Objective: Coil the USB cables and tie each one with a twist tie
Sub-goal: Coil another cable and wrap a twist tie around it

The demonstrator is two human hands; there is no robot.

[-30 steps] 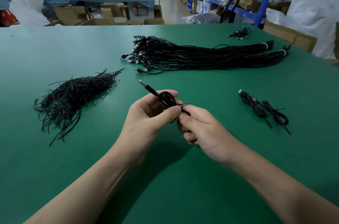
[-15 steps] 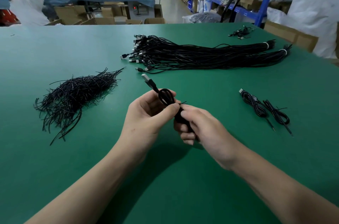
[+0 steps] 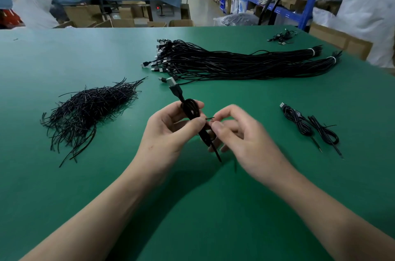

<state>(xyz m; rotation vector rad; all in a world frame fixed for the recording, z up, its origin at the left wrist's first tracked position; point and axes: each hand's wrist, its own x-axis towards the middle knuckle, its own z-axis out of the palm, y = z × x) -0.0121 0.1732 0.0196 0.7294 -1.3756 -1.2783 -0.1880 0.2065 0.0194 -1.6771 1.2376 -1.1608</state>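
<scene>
My left hand [image 3: 171,132] grips a coiled black USB cable [image 3: 190,111] at its middle, above the green table [image 3: 213,207]. The cable's silver plug [image 3: 171,82] points up and away, and its thin tail [image 3: 214,149] hangs down toward me. A black twist tie [image 3: 210,119] sticks out of the coil to the right. My right hand [image 3: 241,132] pinches the twist tie between thumb and forefinger, right beside the left thumb.
A heap of loose twist ties [image 3: 89,109] lies at the left. A long bundle of uncoiled USB cables [image 3: 235,61] stretches across the far middle. Two tied coils [image 3: 310,126] lie at the right, and a few more cables [image 3: 282,36] sit at the far right edge.
The coil has tilted more upright, so the plug now points higher. My right hand has shifted from under the coil to the tie's ends at its right side.
</scene>
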